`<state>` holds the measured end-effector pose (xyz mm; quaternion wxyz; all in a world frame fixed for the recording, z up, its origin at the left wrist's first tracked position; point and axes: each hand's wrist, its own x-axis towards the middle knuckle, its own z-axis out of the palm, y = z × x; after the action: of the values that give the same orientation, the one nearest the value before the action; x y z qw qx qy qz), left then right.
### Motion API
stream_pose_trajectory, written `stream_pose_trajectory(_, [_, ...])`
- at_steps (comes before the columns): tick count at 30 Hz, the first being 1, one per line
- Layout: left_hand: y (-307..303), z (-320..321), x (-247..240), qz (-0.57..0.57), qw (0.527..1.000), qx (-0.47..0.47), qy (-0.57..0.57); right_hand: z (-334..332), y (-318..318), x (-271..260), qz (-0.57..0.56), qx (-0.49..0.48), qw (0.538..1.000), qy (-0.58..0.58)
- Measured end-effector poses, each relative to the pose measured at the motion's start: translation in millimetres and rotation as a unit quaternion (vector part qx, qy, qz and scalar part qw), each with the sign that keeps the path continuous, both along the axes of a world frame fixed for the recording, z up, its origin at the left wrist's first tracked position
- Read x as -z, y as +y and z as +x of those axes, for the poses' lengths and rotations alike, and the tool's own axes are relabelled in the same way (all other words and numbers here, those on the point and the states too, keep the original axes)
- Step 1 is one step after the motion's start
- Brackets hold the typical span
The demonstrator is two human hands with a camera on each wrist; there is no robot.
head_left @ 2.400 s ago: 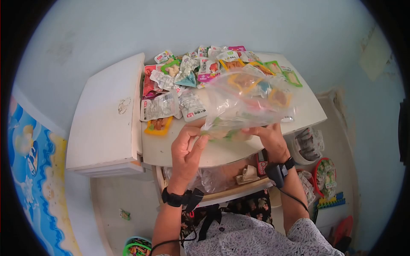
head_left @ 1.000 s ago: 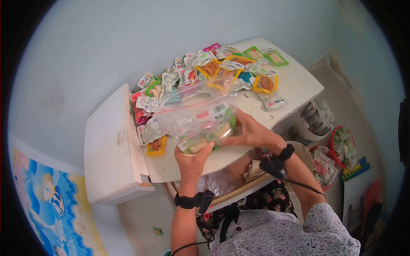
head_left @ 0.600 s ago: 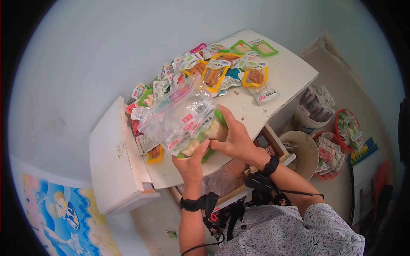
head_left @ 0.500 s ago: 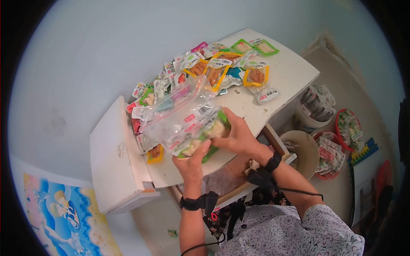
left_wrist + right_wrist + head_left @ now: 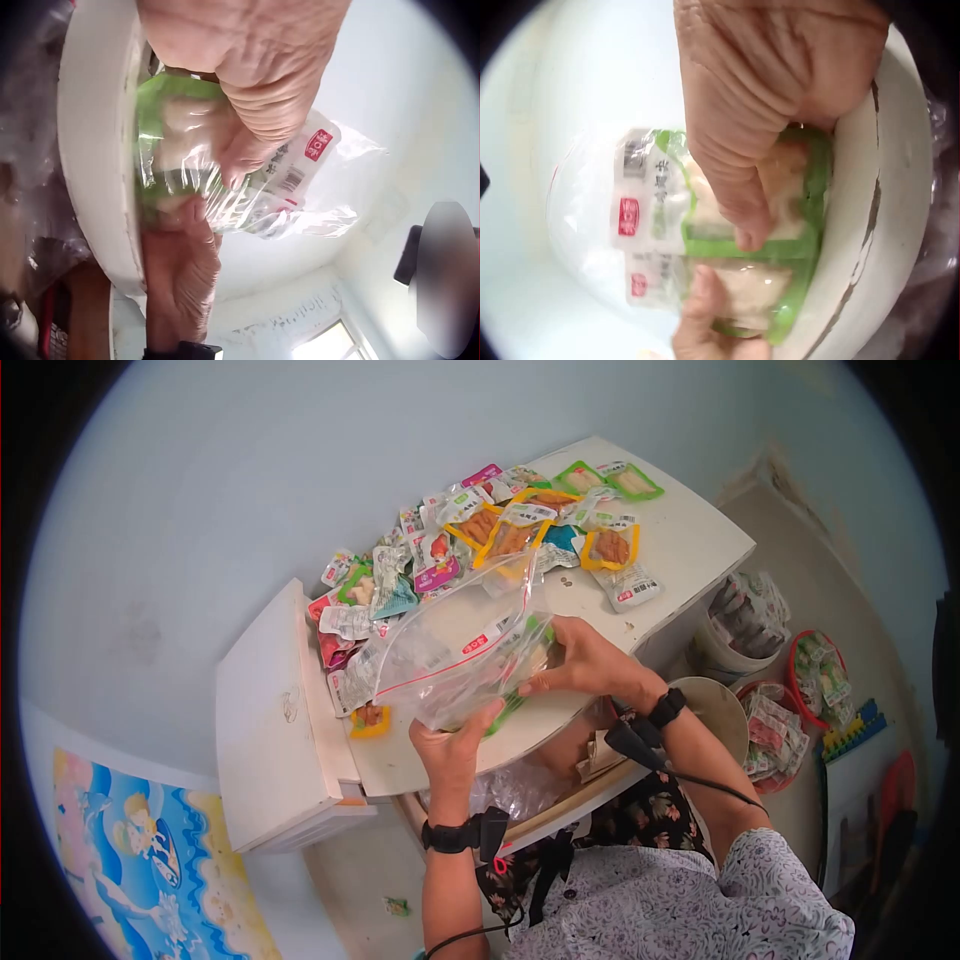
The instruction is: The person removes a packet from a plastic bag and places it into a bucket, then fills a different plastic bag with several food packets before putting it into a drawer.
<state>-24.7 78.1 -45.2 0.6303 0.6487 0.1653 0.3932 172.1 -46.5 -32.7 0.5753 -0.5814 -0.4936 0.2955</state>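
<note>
Both hands hold a clear zip bag (image 5: pixel 440 665) over the front of the white table, its red zip line toward the head camera. Inside lie green-edged snack packets (image 5: pixel 649 202) with pale food, side by side in the right wrist view. My left hand (image 5: pixel 450 745) grips the bag's lower left end, thumb in front. At the right end my right hand (image 5: pixel 595 662) grips it, its thumb (image 5: pixel 751 225) pressing a packet through the plastic. In the left wrist view the two thumbs face each other over the packets. Most fingers are hidden behind the bag.
Behind the bag, snack packets (image 5: pixel 510 530) with yellow, green and silver wrapping are heaped on the table (image 5: pixel 690 540). Below its edge an open drawer (image 5: pixel 520 825) contains clear plastic. Several buckets and baskets (image 5: pixel 797 695) stand on the floor at right. A white cabinet (image 5: pixel 270 720) adjoins at left.
The bag has come lower and left since the earliest frame, and its mouth has lately tipped toward the head camera. The right thumb has moved away from the left one. The head view has turned.
</note>
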Motion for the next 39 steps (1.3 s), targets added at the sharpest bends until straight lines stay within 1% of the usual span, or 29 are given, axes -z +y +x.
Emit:
stream_pose_trajectory(3, [1,3,-6,-0.004,1.000,0.009,-0.009,9,3,-10,-0.034,-0.033,0.999,-0.018])
stream_pose_trajectory(6, [-1,4,-7,-0.017,1.000,0.010,-0.016,15,13,-10,0.075,0.000,0.997,-0.001])
stream_pose_trajectory(9, [-4,6,-6,-0.025,0.999,0.005,-0.023,12,19,-41,0.138,-0.049,0.989,-0.026])
stream_pose_trajectory(10, [-4,7,-5,-0.026,0.999,-0.001,-0.024,9,15,-52,0.096,-0.057,0.994,-0.001])
stream_pose_trajectory(13, [-3,7,-9,-0.008,1.000,-0.018,-0.017,17,21,-48,0.093,-0.086,0.992,-0.001])
stream_pose_trajectory(16, [-1,5,-11,-0.008,1.000,-0.020,-0.005,14,20,-44,0.101,-0.076,0.988,0.089])
stream_pose_trajectory(18, [-1,7,-14,-0.002,1.000,-0.013,-0.010,14,18,-45,0.095,-0.070,0.989,0.094])
stream_pose_trajectory(23, [3,6,-46,0.050,0.998,-0.015,-0.031,16,18,-51,0.086,-0.073,0.990,0.085])
stream_pose_trajectory(25, [14,3,-52,0.085,0.996,-0.013,-0.006,16,19,-55,0.081,-0.064,0.992,0.071])
stream_pose_trajectory(26, [18,2,-55,0.102,0.995,-0.011,0.007,19,22,-53,0.100,-0.076,0.989,0.073])
stream_pose_trajectory(28, [24,0,-61,0.086,0.995,-0.003,-0.040,24,28,-49,0.136,-0.095,0.983,0.077])
stream_pose_trajectory(29, [26,0,-63,0.077,0.995,0.003,-0.063,28,27,-49,0.132,-0.088,0.985,0.070])
stream_pose_trajectory(31, [32,-1,-70,0.085,0.994,-0.014,-0.070,29,24,-63,0.122,-0.075,0.988,0.055])
stream_pose_trajectory(34, [28,-2,-85,0.081,0.993,-0.023,-0.087,36,29,-71,0.181,-0.075,0.979,0.060])
stream_pose_trajectory(37, [25,-3,-89,0.095,0.991,-0.034,-0.091,30,21,-88,0.162,-0.052,0.985,0.039])
stream_pose_trajectory(39, [25,-3,-91,0.105,0.989,-0.053,-0.084,23,19,-91,0.168,-0.053,0.981,0.077])
